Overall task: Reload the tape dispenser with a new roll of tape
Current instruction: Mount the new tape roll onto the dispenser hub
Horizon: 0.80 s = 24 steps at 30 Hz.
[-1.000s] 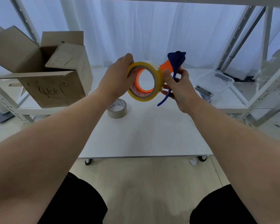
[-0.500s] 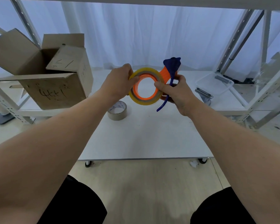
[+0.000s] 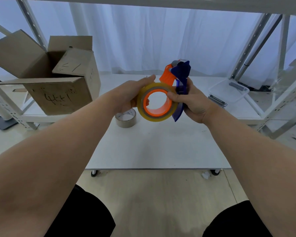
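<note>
Both hands raised above the counter (image 3: 152,147), holding one assembly between them. Left hand (image 3: 132,94) clamped on the left rim of the yellowish tape roll (image 3: 156,117), thumb along the top edge, a fingertip visible inside the core. Right hand (image 3: 190,101) clamped on the tape dispenser (image 3: 179,74), thumb pressed on the right face of the roll, fingers wrapped behind the blue handle. Roll seated around the orange hub of the dispenser; orange ring visible all round inside the cardboard core. Blue and orange head of the dispenser pointing up and away, just above the right hand.

Below the left hand, on the counter: second roll, brown tape (image 3: 126,118), lying flat, partly hidden by the wrist.

Far left of the left hand, on a low shelf (image 3: 246,115): open cardboard box (image 3: 58,96), flaps up, handwriting on the front. A smaller cardboard box (image 3: 75,65) tilted inside it, sticking out above the rim. Rest of the contents not visible.

Right of the right hand, on the same shelf: clear plastic tray (image 3: 229,90) holding a dark grey flat item, too small to identify. Metal clip-like object (image 3: 217,100) just beside the tray, nearer the hand.
</note>
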Available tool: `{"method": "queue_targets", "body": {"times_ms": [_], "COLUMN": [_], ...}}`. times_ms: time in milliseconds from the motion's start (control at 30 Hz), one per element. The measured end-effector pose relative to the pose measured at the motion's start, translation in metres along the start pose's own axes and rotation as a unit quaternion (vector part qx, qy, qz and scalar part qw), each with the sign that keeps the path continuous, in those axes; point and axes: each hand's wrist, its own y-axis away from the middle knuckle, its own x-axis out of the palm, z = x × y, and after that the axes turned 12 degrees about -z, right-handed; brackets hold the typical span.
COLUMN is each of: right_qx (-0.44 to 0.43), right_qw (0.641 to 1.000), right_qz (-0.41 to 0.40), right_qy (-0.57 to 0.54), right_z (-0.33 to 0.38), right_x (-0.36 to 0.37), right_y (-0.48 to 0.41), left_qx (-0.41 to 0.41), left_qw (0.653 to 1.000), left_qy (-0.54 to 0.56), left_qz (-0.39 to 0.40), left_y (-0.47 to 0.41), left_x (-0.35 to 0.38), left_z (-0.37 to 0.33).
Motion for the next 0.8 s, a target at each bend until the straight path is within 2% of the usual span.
{"method": "queue_targets", "body": {"times_ms": [167,333,467,667,800], "right_qx": [-0.007,0.013,0.058,0.129,0.135], "right_qw": [0.998,0.997,0.994,0.986,0.982], "right_qz": [-0.006,-0.024,-0.087,-0.107,-0.128], "right_qy": [-0.060,-0.077,-0.033,-0.006,0.014], "right_z": [0.000,-0.004,-0.004,0.005,0.006], "right_x": [0.000,-0.001,-0.002,0.008,0.012], "right_y": [0.000,-0.002,-0.004,-0.002,-0.001], "left_qx": [0.018,0.066,0.098,0.116,0.108], "left_qw": [0.995,0.987,0.988,0.989,0.990], "left_qy": [0.088,0.116,0.088,0.058,0.042], "left_qz": [0.033,0.093,0.084,0.071,0.078], "left_y": [-0.001,0.000,0.000,-0.002,0.000], "left_x": [-0.002,-0.003,0.003,0.007,0.009], "left_z": [-0.001,0.005,0.003,0.004,0.005]}}
